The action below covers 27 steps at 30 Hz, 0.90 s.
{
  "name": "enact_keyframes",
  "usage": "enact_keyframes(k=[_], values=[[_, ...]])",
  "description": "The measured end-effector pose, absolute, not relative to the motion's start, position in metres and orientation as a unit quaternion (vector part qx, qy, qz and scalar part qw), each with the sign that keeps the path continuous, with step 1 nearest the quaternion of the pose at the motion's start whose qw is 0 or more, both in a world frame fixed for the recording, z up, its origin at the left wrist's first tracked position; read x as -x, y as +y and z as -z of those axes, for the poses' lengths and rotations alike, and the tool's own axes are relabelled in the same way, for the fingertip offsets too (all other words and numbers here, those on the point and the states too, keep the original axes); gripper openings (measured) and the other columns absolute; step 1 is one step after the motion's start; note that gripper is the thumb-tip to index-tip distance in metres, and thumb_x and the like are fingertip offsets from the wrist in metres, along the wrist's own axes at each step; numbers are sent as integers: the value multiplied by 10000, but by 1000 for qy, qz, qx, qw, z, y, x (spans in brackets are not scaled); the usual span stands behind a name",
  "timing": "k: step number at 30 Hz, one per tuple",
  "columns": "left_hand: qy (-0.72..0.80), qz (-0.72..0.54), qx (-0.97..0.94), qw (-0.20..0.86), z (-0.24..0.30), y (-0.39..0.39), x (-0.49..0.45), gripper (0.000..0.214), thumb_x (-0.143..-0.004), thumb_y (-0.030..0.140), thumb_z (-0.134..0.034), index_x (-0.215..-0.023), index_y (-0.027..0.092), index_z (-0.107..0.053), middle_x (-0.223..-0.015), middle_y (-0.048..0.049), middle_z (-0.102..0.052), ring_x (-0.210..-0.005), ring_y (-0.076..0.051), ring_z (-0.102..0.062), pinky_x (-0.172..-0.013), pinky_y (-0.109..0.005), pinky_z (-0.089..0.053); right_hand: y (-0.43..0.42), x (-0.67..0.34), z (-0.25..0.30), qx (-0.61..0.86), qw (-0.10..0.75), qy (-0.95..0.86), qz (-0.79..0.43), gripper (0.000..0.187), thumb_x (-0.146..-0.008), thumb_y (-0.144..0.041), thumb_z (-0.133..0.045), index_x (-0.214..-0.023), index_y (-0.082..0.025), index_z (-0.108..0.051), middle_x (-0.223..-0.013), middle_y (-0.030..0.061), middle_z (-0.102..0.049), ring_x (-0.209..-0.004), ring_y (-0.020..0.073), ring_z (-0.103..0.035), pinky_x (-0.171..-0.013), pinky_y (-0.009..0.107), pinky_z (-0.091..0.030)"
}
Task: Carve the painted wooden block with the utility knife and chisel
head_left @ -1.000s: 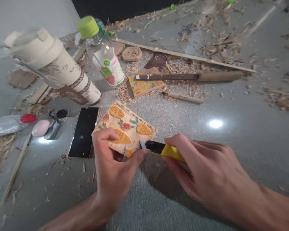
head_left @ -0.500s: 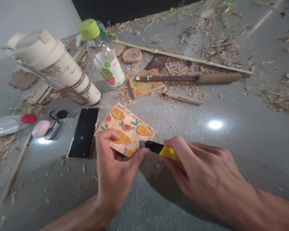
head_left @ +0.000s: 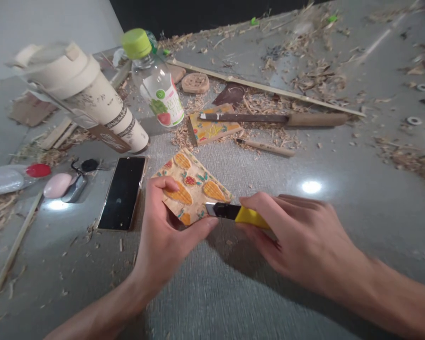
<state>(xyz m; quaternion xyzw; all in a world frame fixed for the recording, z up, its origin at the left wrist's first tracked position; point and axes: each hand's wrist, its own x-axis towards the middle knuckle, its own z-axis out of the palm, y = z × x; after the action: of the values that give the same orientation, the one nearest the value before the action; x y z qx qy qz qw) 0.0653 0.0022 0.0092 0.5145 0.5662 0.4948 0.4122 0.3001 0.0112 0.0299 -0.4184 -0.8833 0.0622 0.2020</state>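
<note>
My left hand (head_left: 170, 226) grips a square wooden board (head_left: 198, 208) at its near left edge, the index finger lying on top. Carved and painted orange shapes, small red fruits and green leaves cover the board's face. In my right hand (head_left: 293, 231) is a utility knife (head_left: 251, 217) with a yellow and black handle. Its short blade rests at the board's near right part, just above my left thumb tip. Whether the blade is cutting in cannot be made out. A black phone (head_left: 122, 193) lies left of my left hand.
Behind the board lie a second painted board (head_left: 212, 134), a long wooden-handled tool (head_left: 311, 120) across it, and a thin wooden-handled tool (head_left: 269, 147). A bottle (head_left: 159, 89) and a tumbler (head_left: 102, 99) stand at back left. Wood shavings (head_left: 315, 78) litter the table.
The board has shifted slightly right and up in view, held by my left hand. The knife blade has turned a little and now lies flatter against the board, its side catching light.
</note>
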Motion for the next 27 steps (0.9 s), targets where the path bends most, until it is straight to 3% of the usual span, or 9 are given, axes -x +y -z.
enact_keyframes(k=[4,8,16,23,27], values=[[546,-507,-520,417,-8,3,-66,675,-688,190,-937,-1128,305,-439,-1100,-18,-599,-892,-203,-706,-729,-354,-655,13,-303,-27,410,208,-876,-146,74,-1080,-259,-521,-1140,-215,-524,-710,-40,-633,-513,135,-559,-504,292,-307],[530,-513,-517,434,-7,1,-67,650,-713,151,-907,-1143,312,-447,-1066,-10,-627,-841,-195,-720,-715,-355,-662,14,-301,-25,416,233,-853,-211,87,-1115,-302,-510,-1128,-216,-520,-663,-75,-590,-447,98,-494,-467,250,-333],[522,-515,-511,449,-9,0,-67,666,-698,138,-901,-1171,311,-466,-1121,-44,-690,-905,-242,-765,-740,-404,-691,26,-310,-25,472,249,-821,-204,176,-1112,-406,-536,-1125,-231,-555,-688,-49,-663,-481,118,-558,-494,253,-405],[513,-513,-487,486,-8,0,-66,649,-715,131,-886,-1169,310,-459,-1133,-36,-694,-899,-228,-761,-751,-393,-690,50,-332,-21,579,186,-790,-75,247,-1071,-463,-579,-1146,-238,-645,-1031,88,-793,-692,216,-670,-571,328,-390],[495,-507,-443,549,-7,-3,-63,541,-849,206,-868,-1214,312,-482,-1183,-19,-671,-978,-194,-733,-810,-330,-655,63,-343,-13,599,168,-782,-23,213,-1041,-432,-613,-1110,-253,-705,-1187,94,-755,-798,235,-673,-586,338,-391]])
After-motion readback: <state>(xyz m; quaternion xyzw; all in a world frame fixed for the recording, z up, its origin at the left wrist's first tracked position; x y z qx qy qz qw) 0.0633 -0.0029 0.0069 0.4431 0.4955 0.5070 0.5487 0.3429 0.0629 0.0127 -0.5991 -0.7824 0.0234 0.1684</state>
